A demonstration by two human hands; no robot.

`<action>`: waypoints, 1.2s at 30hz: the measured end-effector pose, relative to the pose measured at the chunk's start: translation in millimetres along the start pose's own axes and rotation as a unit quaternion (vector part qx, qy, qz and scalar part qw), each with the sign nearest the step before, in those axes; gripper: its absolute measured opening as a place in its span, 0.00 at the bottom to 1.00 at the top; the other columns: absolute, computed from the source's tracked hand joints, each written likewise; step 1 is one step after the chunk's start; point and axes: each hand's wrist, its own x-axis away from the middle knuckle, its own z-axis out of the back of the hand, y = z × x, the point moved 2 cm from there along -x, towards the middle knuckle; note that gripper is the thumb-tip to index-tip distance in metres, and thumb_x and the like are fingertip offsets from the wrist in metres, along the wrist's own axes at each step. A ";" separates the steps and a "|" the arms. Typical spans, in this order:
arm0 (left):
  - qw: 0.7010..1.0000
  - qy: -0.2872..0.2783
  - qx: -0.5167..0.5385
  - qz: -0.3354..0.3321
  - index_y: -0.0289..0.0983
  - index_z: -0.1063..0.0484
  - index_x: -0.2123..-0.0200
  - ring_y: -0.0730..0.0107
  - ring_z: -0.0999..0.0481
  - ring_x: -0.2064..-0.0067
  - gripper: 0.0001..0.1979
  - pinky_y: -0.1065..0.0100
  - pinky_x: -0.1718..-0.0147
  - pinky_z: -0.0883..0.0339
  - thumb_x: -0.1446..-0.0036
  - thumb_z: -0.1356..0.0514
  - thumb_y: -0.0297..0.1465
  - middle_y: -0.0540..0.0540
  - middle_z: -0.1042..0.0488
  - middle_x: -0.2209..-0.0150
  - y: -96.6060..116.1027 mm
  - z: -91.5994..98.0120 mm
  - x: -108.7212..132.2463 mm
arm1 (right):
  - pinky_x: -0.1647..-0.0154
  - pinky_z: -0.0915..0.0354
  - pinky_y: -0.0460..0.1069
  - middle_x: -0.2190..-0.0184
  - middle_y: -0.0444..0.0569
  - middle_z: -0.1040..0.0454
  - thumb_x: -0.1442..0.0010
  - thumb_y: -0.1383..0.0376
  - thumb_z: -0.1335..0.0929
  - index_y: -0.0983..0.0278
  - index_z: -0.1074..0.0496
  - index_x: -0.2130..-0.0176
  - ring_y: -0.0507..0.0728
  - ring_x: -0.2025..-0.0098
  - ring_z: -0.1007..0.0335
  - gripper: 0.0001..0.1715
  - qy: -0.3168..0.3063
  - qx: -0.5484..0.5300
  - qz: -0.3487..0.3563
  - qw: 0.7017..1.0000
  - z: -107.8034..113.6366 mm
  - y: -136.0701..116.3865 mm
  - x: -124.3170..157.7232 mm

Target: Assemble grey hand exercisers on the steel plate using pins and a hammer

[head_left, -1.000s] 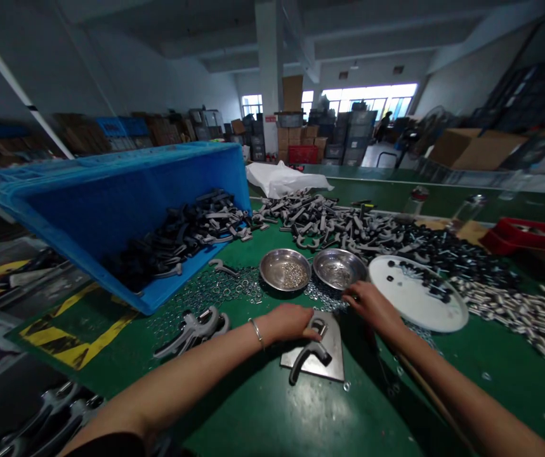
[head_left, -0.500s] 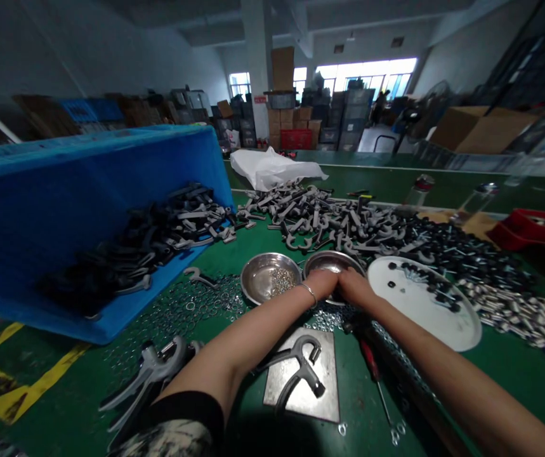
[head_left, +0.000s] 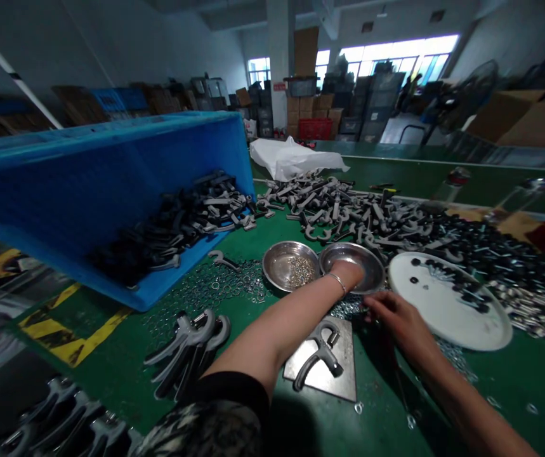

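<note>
My left hand (head_left: 349,274) reaches into the right-hand metal bowl (head_left: 374,263); its fingers are hidden inside. Just right of and below that bowl, my right hand (head_left: 393,314) has its fingers curled around something dark and small that I cannot make out. Beneath it a thin screwdriver shaft (head_left: 403,387) shows, its handle hidden in shadow. The left metal bowl (head_left: 276,266) holds a heap of small shiny parts (head_left: 301,271). In front of me a grey and black hand grip (head_left: 322,355) with a metal spring part lies on a square metal plate (head_left: 343,384).
A tipped blue crate (head_left: 158,136) spills grey and black handles. More handles (head_left: 334,206) are piled behind the bowls. To the right are a white oval tray (head_left: 443,311) with black knobs, and metal cylinders (head_left: 533,311). Loose rings (head_left: 215,285) and several hand grips (head_left: 191,349) lie left.
My right hand has come out of the right bowl and moved down and right, over the tools. My left hand stays in the bowl. The view has shifted left.
</note>
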 end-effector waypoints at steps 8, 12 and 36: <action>0.986 0.115 0.096 -0.069 0.36 0.25 0.50 0.63 0.27 0.48 0.13 0.63 0.47 0.34 0.35 0.45 0.26 0.40 0.27 0.52 -11.0 12.0 74.8 | 0.62 0.31 0.50 0.68 0.48 0.21 0.35 0.53 0.37 0.61 0.27 0.66 0.59 0.65 0.25 0.18 -0.022 -0.024 0.026 0.999 -64.3 6.3 42.6; 0.921 0.177 0.346 0.003 0.34 0.24 0.53 0.65 0.24 0.59 0.11 0.66 0.57 0.30 0.38 0.41 0.29 0.44 0.24 0.62 -41.1 5.3 156.0 | 0.63 0.33 0.50 0.68 0.49 0.23 0.33 0.56 0.38 0.61 0.28 0.67 0.58 0.65 0.27 0.17 -0.030 0.033 0.059 0.997 -59.3 5.7 38.3; 0.992 0.124 -0.020 -0.031 0.33 0.27 0.62 0.60 0.29 0.54 0.10 0.61 0.52 0.38 0.32 0.46 0.31 0.42 0.27 0.59 -21.7 -38.5 217.1 | 0.61 0.29 0.55 0.58 0.58 0.21 0.34 0.52 0.40 0.64 0.32 0.51 0.64 0.61 0.24 0.23 -0.037 0.171 -0.001 0.985 22.4 35.3 88.1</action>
